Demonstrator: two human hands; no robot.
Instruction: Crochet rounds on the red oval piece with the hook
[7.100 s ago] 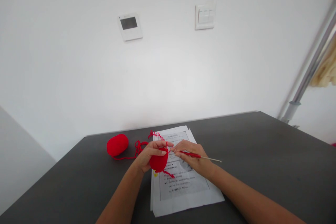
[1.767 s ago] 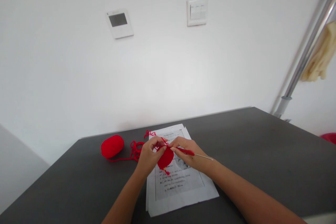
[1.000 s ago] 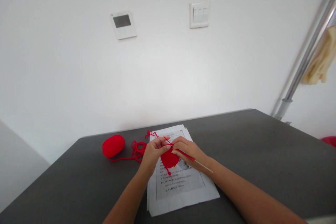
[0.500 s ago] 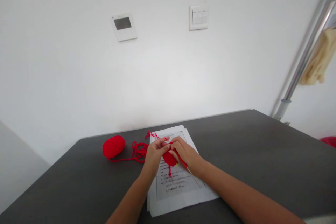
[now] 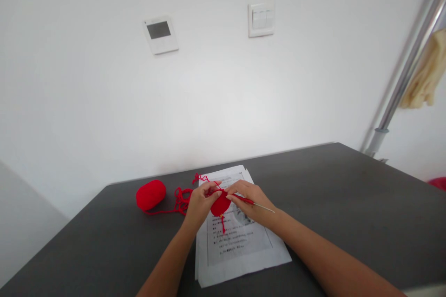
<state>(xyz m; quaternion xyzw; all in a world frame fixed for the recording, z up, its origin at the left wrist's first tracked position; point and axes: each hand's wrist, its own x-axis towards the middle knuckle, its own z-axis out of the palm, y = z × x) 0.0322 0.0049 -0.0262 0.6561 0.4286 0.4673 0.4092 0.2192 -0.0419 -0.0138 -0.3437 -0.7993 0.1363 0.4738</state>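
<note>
Pinched in my left hand [image 5: 203,199] is a small round red crochet piece [image 5: 220,205], with a short red yarn tail and a yellow bit at its lower edge. My right hand [image 5: 251,198] is closed on a crochet hook [image 5: 249,201] with a red grip and a thin metal shaft pointing toward my right wrist. The hook's tip lies at the top edge of the crochet piece, too small to make out. A strand of yarn runs over my left fingers. Loose red yarn [image 5: 181,199] is tangled left of that hand, leading to a red yarn ball [image 5: 151,194].
Printed sheets [image 5: 240,260] lie under my hands on the dark table [image 5: 331,195]. Behind stands a white wall with a panel [image 5: 161,35] and a light switch [image 5: 261,19]. At right are a metal pole [image 5: 404,83] and a hanging cream cloth [image 5: 425,72].
The crochet hook has swung from slanting steeply down to lying nearly level. My right hand has shifted slightly right, and the crochet piece has moved a little left and turned.
</note>
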